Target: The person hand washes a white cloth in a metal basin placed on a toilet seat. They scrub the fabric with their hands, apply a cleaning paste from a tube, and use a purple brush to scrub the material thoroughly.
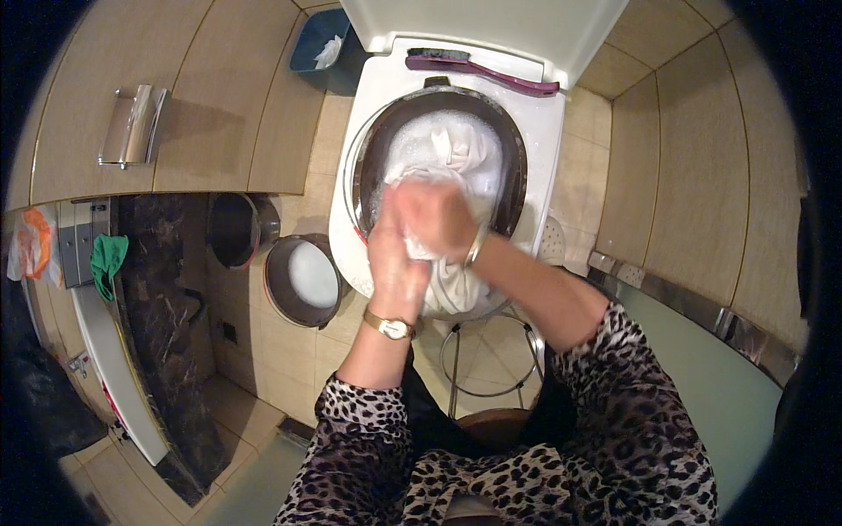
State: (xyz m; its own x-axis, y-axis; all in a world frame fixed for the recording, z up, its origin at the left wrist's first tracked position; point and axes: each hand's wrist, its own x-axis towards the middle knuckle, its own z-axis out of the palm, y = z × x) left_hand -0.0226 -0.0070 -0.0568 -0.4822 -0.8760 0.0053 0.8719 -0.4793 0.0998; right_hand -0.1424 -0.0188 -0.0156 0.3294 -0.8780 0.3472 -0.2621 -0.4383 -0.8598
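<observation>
White wet fabric (454, 279) spills over the near rim of a dark round basin (516, 164) full of suds. My left hand (395, 256) grips the cloth from the left side, a gold watch on its wrist. Pressed against it, my right hand (437, 214) is closed on the same fabric and blurred. More of the white cloth lies in the foam beyond both hands. The basin rests on a white toilet (348, 243) with its lid raised. Behind the basin is a purple-handled scrub brush (487, 71), bristles towards the lid.
On the tiled floor at left stand a bucket of suds (270, 289) and another dark bucket (220, 230). A blue bin (306, 66) is beside the toilet at upper left. A round metal stool frame (454, 388) stands below the basin. A chrome paper holder (135, 125) juts from the left wall.
</observation>
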